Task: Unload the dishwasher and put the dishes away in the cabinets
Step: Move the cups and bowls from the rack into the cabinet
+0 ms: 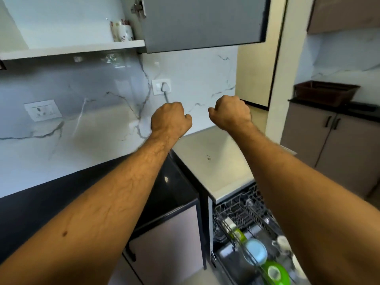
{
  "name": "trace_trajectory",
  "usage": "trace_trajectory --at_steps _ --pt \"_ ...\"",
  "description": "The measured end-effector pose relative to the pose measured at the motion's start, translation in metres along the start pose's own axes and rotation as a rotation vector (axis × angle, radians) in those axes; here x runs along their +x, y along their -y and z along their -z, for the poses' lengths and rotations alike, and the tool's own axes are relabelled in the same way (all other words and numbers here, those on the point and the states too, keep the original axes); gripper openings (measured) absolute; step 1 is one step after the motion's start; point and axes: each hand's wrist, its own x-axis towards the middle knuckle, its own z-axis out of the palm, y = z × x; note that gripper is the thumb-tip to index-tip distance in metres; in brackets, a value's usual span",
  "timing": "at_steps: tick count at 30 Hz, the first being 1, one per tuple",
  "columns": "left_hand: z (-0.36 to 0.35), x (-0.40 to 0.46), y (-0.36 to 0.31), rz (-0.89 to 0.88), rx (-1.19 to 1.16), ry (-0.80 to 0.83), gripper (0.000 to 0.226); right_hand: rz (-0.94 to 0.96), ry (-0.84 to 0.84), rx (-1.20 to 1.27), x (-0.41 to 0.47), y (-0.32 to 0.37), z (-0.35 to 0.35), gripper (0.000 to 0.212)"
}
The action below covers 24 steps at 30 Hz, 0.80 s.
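Observation:
Both my arms reach forward over the counter. My left hand (170,119) and my right hand (231,112) are curled into fists in front of the marble wall, and neither holds anything. Below at the right the dishwasher rack (242,210) is pulled out. It carries a light blue bowl (256,251), a green dish (275,271), a green-and-white item (236,231) and a clear glass (282,244). Overhead, the grey cabinet door (203,21) hangs open, and a flowered mug (122,30) stands on the cabinet shelf (78,49) to its left.
A black countertop (41,202) runs along the left, and a pale top (213,159) lies above the dishwasher. A wall socket with a plug (161,86) sits behind my hands, another socket (42,110) farther left. A brown basket (327,92) stands on the far right counter.

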Motion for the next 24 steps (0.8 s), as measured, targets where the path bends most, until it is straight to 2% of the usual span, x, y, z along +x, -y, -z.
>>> trace_trajectory --at_steps 14,24 --pt "-0.074 -0.097 -0.046 -0.231 -0.316 0.208 0.026 -0.330 0.062 -0.159 -0.146 -0.080 -0.008 0.031" --pt "-0.103 -0.142 -0.097 -0.324 -0.396 0.345 0.019 -0.488 0.076 -0.151 -0.206 -0.142 -0.001 0.032"
